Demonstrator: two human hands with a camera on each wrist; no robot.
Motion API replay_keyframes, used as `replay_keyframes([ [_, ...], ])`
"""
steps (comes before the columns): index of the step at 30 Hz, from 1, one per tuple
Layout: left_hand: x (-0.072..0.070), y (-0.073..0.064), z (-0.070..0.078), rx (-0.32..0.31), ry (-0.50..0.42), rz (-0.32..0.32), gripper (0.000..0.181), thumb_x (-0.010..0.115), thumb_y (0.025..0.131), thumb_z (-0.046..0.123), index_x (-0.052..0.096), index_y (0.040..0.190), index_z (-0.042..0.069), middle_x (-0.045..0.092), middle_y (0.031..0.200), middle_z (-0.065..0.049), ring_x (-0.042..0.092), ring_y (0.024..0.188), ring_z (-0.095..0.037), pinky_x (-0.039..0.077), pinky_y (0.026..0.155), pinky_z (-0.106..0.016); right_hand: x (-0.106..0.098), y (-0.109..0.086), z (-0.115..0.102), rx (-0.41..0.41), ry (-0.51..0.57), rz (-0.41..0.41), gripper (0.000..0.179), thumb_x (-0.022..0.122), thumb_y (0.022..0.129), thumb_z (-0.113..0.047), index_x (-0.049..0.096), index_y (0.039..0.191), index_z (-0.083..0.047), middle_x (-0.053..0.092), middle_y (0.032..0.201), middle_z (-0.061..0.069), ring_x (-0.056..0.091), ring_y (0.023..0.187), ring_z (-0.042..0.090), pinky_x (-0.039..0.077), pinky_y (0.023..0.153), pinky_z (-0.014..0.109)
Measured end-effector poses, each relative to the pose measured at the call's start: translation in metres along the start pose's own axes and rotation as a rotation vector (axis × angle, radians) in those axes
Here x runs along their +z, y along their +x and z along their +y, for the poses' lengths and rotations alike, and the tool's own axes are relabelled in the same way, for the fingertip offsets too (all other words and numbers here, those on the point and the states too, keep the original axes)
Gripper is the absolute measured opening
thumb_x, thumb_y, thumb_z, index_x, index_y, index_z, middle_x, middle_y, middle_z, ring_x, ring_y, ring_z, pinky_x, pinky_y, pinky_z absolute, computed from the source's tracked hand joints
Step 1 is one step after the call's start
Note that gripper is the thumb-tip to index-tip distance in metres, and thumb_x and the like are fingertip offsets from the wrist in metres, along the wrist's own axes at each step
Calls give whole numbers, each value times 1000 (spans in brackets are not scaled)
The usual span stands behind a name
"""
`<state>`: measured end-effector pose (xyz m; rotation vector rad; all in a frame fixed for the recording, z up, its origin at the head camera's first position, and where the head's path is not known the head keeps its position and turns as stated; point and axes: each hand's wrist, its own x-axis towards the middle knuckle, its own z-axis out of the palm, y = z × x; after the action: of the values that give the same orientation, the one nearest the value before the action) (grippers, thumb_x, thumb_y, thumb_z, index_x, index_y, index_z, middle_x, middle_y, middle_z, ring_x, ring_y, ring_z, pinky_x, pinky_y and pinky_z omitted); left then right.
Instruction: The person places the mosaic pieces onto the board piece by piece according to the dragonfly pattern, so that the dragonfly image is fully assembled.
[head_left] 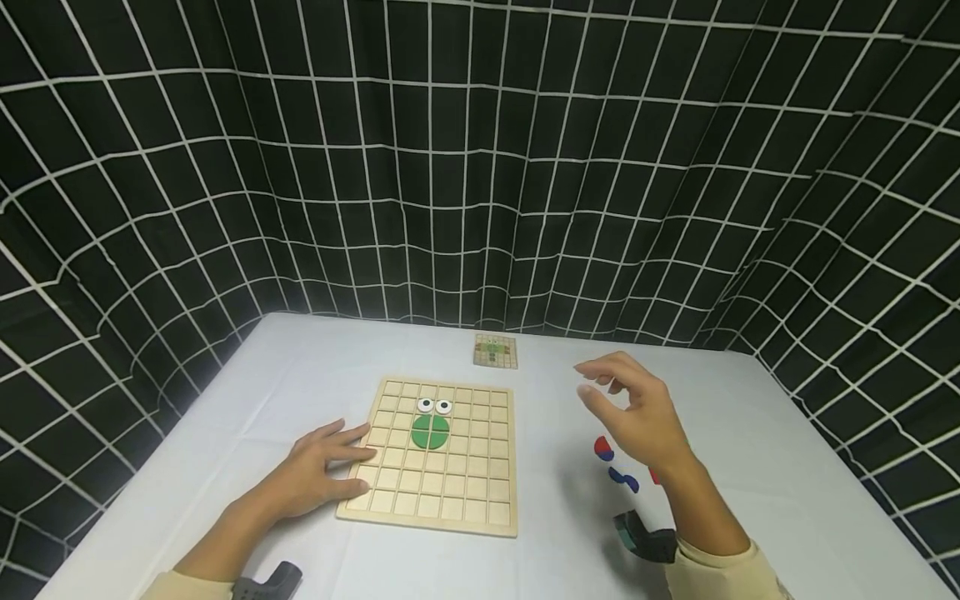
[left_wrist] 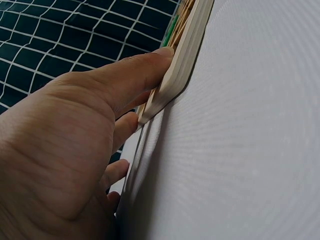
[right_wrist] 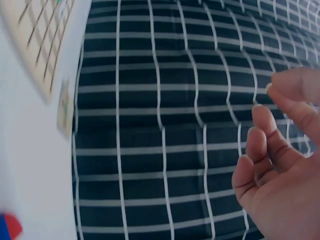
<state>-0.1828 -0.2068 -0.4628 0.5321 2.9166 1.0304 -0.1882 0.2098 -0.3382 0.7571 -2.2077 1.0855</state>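
A wooden grid board point(head_left: 480, 483) lies flat on the white table. On it, green quarter-circle pieces point(head_left: 430, 432) form a disc, with two white eye pieces point(head_left: 435, 406) just above. My left hand point(head_left: 318, 471) rests on the board's left edge, its fingers spread over the rim; in the left wrist view the thumb point(left_wrist: 145, 70) presses on that edge. Raised over the table right of the board is my right hand point(head_left: 637, 408), fingers loosely bent and nothing between them. Below it lie a red and blue piece point(head_left: 603, 448) and blue pieces point(head_left: 624, 479).
Behind the board lies a small patterned grid card point(head_left: 495, 351). Part of a red piece point(head_left: 655, 476) shows beside my right wrist, the rest hidden by it. Black curtain with white grid lines point(head_left: 465, 167) surrounds the table's back and sides.
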Motion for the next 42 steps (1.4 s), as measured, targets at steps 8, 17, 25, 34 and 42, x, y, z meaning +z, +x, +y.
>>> replay_keyframes([
  [8,2,3,0,2,-14,-6,48,77,74,49,72,115,24,46,145,3,21,139,-41,12,102,-72,-32,-11,24,59,-45,0,31,67,80,15,67,109,4,62,99,7,49,89,23,42,75,25],
  [17,5,5,-2,26,-22,-1,49,78,73,48,72,114,22,47,144,2,22,139,-41,12,103,-71,-51,-43,130,347,-113,8,28,65,94,-18,66,121,-10,61,102,8,48,89,17,42,70,16],
  [25,7,3,-1,19,-25,-4,49,78,73,48,72,114,22,47,144,1,22,139,-41,11,103,-71,-50,-67,187,503,-144,-46,40,60,95,-36,63,126,-11,60,107,7,50,97,21,43,77,31],
  [34,5,2,-2,44,4,-7,51,76,75,51,72,116,21,47,144,1,23,138,-42,12,103,-71,-45,-65,163,704,-134,-202,38,57,96,-16,56,132,-4,55,118,22,46,104,34,42,85,51],
  [42,-1,0,-4,57,15,4,52,76,75,52,72,116,19,48,144,0,24,137,-42,11,104,-69,-37,-63,171,600,-235,-348,40,63,87,-4,59,126,2,55,115,30,51,97,41,46,81,58],
])
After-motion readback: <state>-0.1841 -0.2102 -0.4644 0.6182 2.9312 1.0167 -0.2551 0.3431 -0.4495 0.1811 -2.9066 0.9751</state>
